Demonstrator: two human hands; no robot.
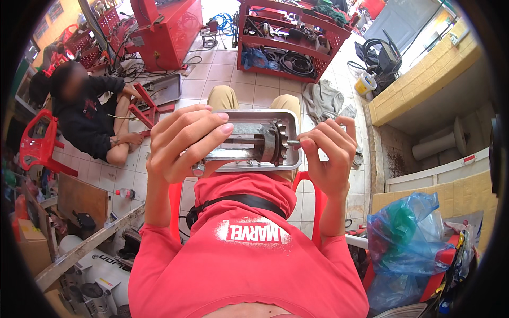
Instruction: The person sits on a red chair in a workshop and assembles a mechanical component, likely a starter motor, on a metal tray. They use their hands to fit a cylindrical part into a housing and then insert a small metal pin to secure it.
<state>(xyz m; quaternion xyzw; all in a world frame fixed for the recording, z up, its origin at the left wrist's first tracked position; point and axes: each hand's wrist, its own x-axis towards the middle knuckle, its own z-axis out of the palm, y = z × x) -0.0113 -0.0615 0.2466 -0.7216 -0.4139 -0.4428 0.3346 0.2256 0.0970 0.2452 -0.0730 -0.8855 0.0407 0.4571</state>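
Observation:
My left hand (185, 139) is wrapped round the left end of a metal bracket with a toothed gear (277, 142) at its right end. A long bolt (245, 141) runs lengthwise through the middle of the part. Its thin tip sticks out to the right of the gear, where my right hand (330, 151) pinches it between thumb and fingertips. A bolt head (198, 169) shows just below my left fingers. Under the part, a shallow metal tray (295, 119) rests across my lap. My left fingers hide much of the bracket's left side.
Ahead stands a red tool cart (294, 40) with tools and cables. A person (87, 114) sits on the floor at the left by a red stand (146, 108). Grey cloth (322, 98) lies at the right, and a blue plastic bag (405, 233) is near my right elbow.

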